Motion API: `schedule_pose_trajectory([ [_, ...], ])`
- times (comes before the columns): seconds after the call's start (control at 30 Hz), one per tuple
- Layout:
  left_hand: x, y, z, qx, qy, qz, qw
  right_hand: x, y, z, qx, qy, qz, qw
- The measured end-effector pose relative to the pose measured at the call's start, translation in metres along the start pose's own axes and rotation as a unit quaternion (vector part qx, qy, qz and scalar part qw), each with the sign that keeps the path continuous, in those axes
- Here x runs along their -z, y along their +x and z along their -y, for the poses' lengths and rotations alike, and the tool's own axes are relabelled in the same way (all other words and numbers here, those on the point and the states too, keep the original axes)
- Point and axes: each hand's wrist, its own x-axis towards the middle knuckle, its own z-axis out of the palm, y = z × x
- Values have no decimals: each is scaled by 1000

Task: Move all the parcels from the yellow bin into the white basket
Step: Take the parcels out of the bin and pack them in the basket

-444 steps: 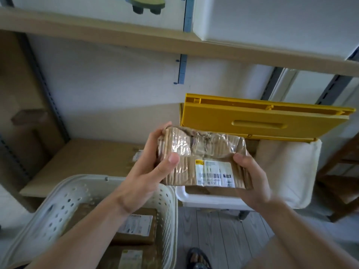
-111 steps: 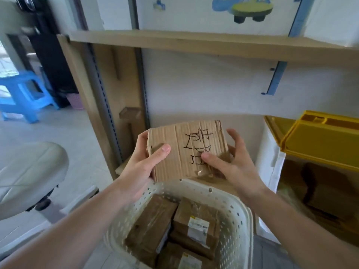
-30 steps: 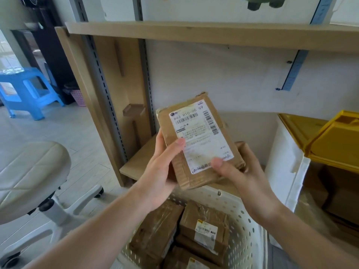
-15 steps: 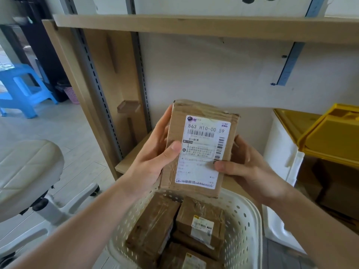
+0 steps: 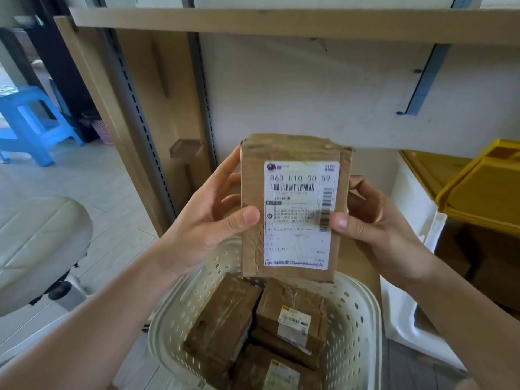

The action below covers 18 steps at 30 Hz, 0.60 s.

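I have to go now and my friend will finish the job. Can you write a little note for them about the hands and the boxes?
Left hand and right hand both grip one labelled parcel, upright above the white basket.
Done: at least three parcels lie in the basket.
Left: lower this one in, then check the yellow bin on the right; brown boxes show below it.

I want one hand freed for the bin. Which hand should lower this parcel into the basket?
Left, probably. The left hand grips the parcel on the side over the basket; the right hand is nearer the yellow bin, so it could reach there next.
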Motion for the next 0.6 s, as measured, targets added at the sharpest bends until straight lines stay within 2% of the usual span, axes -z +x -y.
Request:
schedule_pose_trajectory([
  [0.17,-6,0,5,43,-16,-35,998,-19,-3,2,-32,-47,-56,997],
  [0.33,-6,-1,7,83,-40,-45,995,-28,-1,-4,-60,-64,-77,993],
  [0.47,-7,-4,3,71,-46,-53,995,-31,-2,-4,-40,-59,-84,994],
  [0.6,-6,-9,-1,25,-72,-47,996,-38,-5,3,7,-52,-88,995],
])
